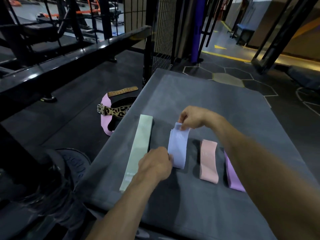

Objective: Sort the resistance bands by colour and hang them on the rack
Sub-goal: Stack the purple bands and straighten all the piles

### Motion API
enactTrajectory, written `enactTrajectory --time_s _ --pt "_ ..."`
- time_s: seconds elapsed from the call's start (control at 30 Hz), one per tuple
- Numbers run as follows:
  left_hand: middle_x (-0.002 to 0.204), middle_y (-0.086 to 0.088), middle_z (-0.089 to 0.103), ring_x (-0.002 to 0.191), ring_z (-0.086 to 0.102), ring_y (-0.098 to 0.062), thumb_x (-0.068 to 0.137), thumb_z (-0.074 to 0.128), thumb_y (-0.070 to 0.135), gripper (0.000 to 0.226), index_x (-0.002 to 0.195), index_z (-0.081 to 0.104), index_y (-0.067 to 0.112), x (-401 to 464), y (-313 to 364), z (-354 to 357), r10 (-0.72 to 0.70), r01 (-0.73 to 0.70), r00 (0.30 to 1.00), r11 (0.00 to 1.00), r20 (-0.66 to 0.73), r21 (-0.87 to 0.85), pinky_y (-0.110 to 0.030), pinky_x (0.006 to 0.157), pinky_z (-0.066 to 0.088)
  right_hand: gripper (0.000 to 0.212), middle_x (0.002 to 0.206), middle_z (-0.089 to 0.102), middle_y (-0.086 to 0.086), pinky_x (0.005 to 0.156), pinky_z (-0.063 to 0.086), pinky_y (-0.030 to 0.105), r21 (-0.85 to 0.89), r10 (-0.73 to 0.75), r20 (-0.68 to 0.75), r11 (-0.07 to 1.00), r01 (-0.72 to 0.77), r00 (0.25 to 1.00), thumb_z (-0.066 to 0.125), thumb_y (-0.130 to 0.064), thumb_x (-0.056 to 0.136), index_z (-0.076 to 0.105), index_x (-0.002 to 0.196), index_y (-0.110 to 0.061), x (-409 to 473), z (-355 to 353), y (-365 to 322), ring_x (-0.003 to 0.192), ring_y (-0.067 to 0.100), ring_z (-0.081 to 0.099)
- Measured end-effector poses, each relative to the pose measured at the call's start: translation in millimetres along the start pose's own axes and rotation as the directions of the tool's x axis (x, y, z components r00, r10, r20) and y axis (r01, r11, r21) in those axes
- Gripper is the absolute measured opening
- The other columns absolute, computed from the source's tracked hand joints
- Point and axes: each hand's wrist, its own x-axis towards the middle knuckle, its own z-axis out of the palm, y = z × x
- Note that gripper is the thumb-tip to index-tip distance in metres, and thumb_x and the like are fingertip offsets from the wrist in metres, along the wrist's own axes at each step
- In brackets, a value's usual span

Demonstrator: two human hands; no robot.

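Several flat resistance bands lie in a row on a grey padded platform (216, 104). A long pale green stack (138, 149) lies at the left. To its right is a light blue stack of bands (178, 146). My right hand (194, 117) pinches its far end and my left hand (155, 163) grips its near left edge. Further right lie a pink band (208, 161) and a purple band (232, 175), which my right forearm partly covers.
On the dark floor left of the platform lie a leopard-print belt (115, 110), a tan leather belt (122, 91) and a pink band (105, 115). A black metal rack frame (69, 56) runs along the left, with a wire mesh panel (161, 32) behind. A weight plate (72, 163) sits near the platform's left corner.
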Motion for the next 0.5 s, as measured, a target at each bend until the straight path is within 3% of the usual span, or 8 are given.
enactTrajectory --time_s 0.1,0.33,0.43,0.5 --pt "0.115 -0.009 0.066 0.103 0.062 -0.031 0.104 0.041 0.037 0.028 0.109 0.06 0.017 -4.0 7.2 0.1 0.006 0.0 0.998 0.997 -0.07 0.075 -0.032 0.073 0.04 0.021 0.105 0.075 0.007 0.085 0.057 0.038 -0.025 0.031 -0.001 0.999 -0.031 1.0 0.071 -0.02 0.084 0.077 0.103 -0.017 11.2 10.3 4.6 0.1 0.03 0.07" --pt "0.121 -0.013 0.064 0.109 0.061 -0.034 0.105 0.038 0.04 0.033 0.119 0.049 0.013 -7.7 12.0 4.1 0.019 0.002 0.986 0.992 -0.165 0.125 -0.035 0.074 0.036 0.029 0.105 0.068 0.001 0.091 0.053 0.032 0.024 0.059 -0.037 0.998 -0.058 0.998 0.073 -0.018 0.085 0.072 0.114 -0.016 20.6 22.6 9.6 0.096 0.022 0.063" --pt "0.116 -0.012 0.066 0.105 0.062 -0.034 0.103 0.037 0.049 0.04 0.121 0.04 0.013 -8.0 13.8 6.8 0.05 -0.034 0.981 0.996 -0.19 0.087 -0.036 0.072 0.038 0.033 0.106 0.067 -0.002 0.087 0.054 0.032 0.055 0.065 -0.043 0.997 -0.063 0.997 0.073 -0.014 0.081 0.07 0.113 -0.021 21.1 28.1 11.9 0.097 0.022 0.063" --pt "0.115 -0.01 0.066 0.103 0.063 -0.032 0.097 0.038 0.064 0.061 0.13 0.035 0.012 -9.4 15.5 9.5 0.062 -0.047 0.983 0.995 -0.174 0.086 -0.036 0.072 0.04 0.032 0.108 0.07 0.0 0.076 0.056 0.032 0.083 0.074 -0.027 0.994 -0.071 0.997 0.07 -0.011 0.08 0.069 0.109 -0.023 20.2 31.2 12.7 0.092 0.023 0.065"
